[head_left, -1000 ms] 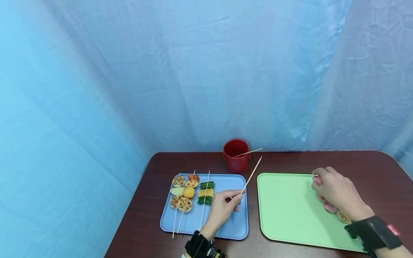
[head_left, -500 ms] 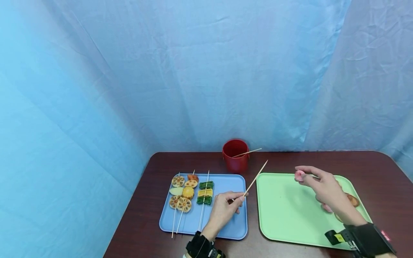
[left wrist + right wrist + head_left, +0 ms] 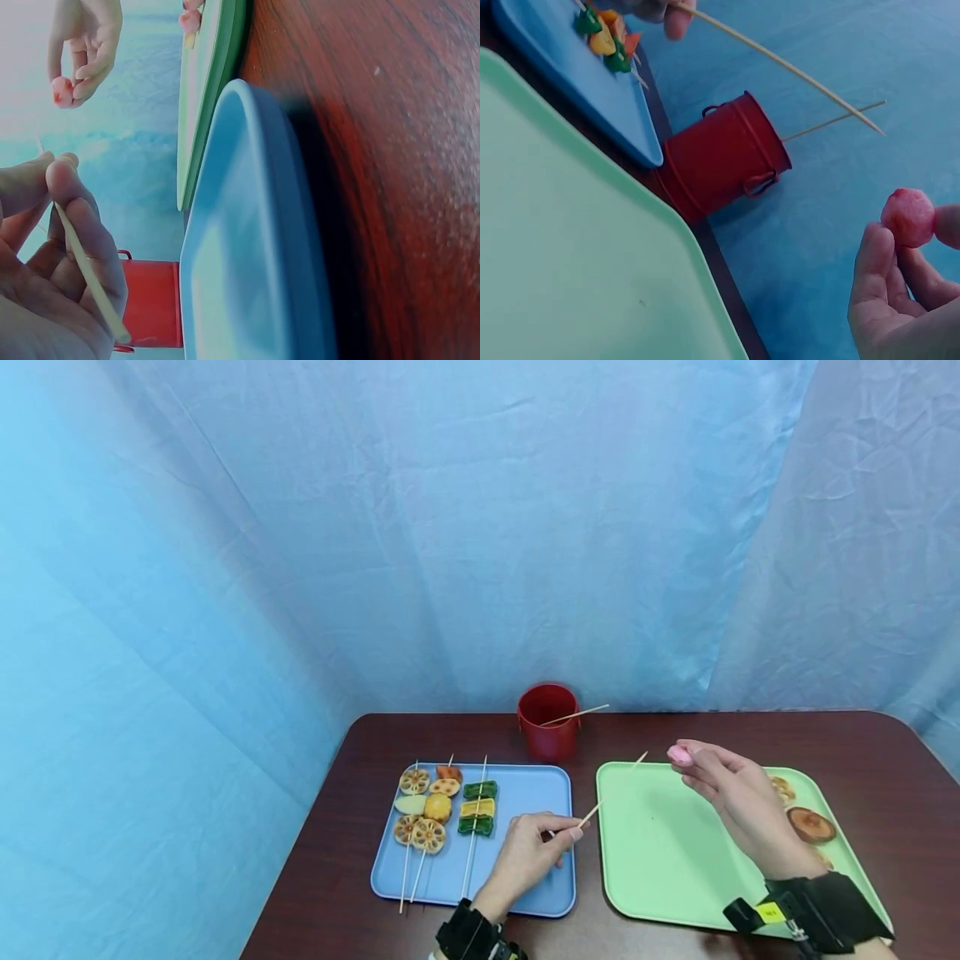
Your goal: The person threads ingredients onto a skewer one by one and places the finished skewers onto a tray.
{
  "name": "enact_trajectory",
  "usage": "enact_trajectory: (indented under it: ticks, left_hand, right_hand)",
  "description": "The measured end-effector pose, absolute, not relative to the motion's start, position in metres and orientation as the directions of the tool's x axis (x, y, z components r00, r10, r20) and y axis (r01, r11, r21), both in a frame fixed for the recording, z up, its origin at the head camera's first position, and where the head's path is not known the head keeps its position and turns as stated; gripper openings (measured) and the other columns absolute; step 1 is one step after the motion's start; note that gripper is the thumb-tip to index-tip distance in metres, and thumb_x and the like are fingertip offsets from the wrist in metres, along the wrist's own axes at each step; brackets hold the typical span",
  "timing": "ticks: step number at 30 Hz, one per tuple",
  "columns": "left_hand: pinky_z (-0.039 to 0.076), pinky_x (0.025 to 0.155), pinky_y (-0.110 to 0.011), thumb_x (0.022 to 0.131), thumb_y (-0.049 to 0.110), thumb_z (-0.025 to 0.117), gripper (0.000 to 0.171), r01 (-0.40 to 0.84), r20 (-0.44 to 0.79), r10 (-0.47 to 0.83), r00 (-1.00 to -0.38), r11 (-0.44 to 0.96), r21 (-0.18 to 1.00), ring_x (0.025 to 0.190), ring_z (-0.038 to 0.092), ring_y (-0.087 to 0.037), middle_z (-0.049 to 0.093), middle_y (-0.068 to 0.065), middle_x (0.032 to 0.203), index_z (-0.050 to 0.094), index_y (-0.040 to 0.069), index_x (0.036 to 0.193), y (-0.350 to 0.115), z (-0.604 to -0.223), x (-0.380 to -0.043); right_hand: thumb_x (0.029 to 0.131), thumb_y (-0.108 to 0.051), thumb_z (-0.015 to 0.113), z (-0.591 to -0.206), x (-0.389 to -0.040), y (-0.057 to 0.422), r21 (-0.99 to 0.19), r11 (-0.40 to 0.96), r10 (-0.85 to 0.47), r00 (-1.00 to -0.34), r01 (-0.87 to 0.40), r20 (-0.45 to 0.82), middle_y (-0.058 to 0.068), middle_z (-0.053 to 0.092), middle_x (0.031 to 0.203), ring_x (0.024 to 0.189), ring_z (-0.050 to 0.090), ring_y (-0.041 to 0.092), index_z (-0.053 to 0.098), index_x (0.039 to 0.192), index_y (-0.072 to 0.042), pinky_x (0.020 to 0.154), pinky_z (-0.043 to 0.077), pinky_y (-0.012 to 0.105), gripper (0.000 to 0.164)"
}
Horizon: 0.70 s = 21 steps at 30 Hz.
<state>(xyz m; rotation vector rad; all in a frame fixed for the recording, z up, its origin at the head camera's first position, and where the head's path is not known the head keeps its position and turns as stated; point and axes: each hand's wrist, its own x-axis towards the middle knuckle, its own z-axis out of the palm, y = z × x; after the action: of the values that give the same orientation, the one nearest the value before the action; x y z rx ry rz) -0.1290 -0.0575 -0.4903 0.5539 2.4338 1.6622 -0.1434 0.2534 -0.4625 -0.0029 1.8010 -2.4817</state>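
My left hand (image 3: 528, 852) pinches a bamboo skewer (image 3: 592, 812) between thumb and fingers, over the right part of the blue tray (image 3: 528, 893). The bare skewer slants up to the right, its point over the green tray's far left corner. Between the thumb and fingers of my right hand (image 3: 738, 802) is a small, rounded pink food piece (image 3: 680, 756), raised over the back of the green tray (image 3: 652, 860). In the right wrist view, the pink piece (image 3: 909, 217) stands apart from the skewer tip, and the skewer (image 3: 780, 64) carries nothing along its visible length.
Three loaded skewers lie on the blue tray, with lotus root slices (image 3: 428, 836) and green and yellow pieces (image 3: 477, 808). Behind it stands a red bucket (image 3: 551, 739) with a skewer leaning out. A brown mushroom-like piece (image 3: 811, 825) lies at the green tray's right.
My right hand has lifted the pink piece from the green tray and carried it left, uncovering the brown piece. The skewer in my left hand has moved right and tipped lower.
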Motion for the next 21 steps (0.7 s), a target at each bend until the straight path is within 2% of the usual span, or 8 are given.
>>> enact_trajectory:
  ticks: [12, 21]
  left_hand:
    - [0.046, 0.048, -0.02, 0.097, 0.016, 0.073, 0.019, 0.227, 0.069, 0.408, -0.91, 0.354, 0.907, 0.05, 0.06, -0.01, 0.071, 0.001, 0.076, 0.081, 0.004, 0.11, -0.051, -0.487, -0.127]
    - [0.048, 0.049, -0.02, 0.097, 0.016, 0.073, 0.019, 0.223, 0.063, 0.399, -0.915, 0.368, 0.903, 0.05, 0.056, 0.0, 0.069, 0.006, 0.074, 0.081, 0.004, 0.109, -0.05, -0.489, -0.127]
  right_hand:
    - [0.106, -0.011, 0.059, -0.461, -0.146, 0.237, -0.882, -0.468, -0.079, -0.997, 0.052, -0.016, 0.003, 0.07, 0.123, 0.119, 0.067, 0.014, 0.061, 0.13, -0.004, 0.101, 0.05, 0.028, 0.025]
    - [0.104, -0.005, 0.059, -0.462, -0.145, 0.232, -0.852, -0.521, -0.084, -0.996, 0.045, -0.001, 0.004, 0.072, 0.12, 0.115, 0.069, 0.014, 0.065, 0.126, -0.005, 0.102, 0.049, 0.029, 0.023]
